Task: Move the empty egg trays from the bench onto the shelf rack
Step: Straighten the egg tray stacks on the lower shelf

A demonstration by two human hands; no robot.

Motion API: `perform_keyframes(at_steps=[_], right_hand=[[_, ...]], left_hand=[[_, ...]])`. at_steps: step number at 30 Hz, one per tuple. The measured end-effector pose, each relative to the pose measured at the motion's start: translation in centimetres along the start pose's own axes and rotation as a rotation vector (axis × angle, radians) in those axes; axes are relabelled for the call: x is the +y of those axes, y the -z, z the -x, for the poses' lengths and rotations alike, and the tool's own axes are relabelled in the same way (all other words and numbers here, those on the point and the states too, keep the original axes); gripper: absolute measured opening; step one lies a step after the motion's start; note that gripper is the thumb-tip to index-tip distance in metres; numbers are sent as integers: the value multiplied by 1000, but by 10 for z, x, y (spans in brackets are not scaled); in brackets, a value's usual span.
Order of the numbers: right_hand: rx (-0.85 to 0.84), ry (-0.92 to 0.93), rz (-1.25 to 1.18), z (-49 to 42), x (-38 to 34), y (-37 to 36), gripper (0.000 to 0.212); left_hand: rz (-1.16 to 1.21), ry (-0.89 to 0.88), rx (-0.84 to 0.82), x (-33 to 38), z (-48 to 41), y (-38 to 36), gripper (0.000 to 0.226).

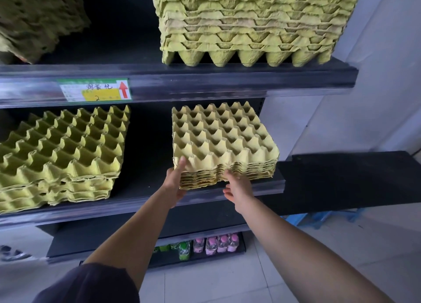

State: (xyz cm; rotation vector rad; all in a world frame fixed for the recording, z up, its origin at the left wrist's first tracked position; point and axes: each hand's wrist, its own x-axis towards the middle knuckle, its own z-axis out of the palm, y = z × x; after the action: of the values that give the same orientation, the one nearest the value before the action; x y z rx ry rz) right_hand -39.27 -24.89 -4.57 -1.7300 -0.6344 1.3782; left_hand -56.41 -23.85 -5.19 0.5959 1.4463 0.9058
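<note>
I count four stacks of egg trays on the shelf rack (227, 80): upper left stack (38, 18), upper right stack (248, 25), middle left stack (66, 152), and middle right stack (224, 138) at the shelf's front right corner. The left hand (174, 185) pinches its near left corner, thumb on top; the right hand (239, 189) touches its front edge, fingers together. One label (94, 89) shows a red arrow and "2".

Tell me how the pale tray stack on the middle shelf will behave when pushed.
Probably light: the pale tray stack is thin moulded pulp, held at one corner by the left hand. Likely stiff as a nested block, though ragged edges look crushable. It should slide, not roll, on the flat shelf.
</note>
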Motion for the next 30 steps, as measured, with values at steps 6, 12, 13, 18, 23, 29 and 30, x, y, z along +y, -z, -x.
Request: perform_keyframes(at_steps=[6,12,13,18,23,29,30], right_hand=[[-46,-92,-273,5,-11,-6,62],[-24,-24,-362,6,-27,2,43],[-35,-12,-370,6,-28,4,38],[-65,-25,-325,11,-31,9,46],[-94,-111,-237,19,-40,2,71],[-126,-147,-96,22,-51,-19,107],[-99,-157,-88,23,-53,-21,109]], left_hand=[[1,-59,72,22,-2,-7,67],[-76,-107,139,51,-3,-14,115],[-76,-97,143,56,0,-16,110],[0,-98,93,68,12,-21,61],[8,-122,64,55,18,-25,60],[-26,-165,80,37,20,-32,71],[-46,-183,82,38,25,-35,67]])
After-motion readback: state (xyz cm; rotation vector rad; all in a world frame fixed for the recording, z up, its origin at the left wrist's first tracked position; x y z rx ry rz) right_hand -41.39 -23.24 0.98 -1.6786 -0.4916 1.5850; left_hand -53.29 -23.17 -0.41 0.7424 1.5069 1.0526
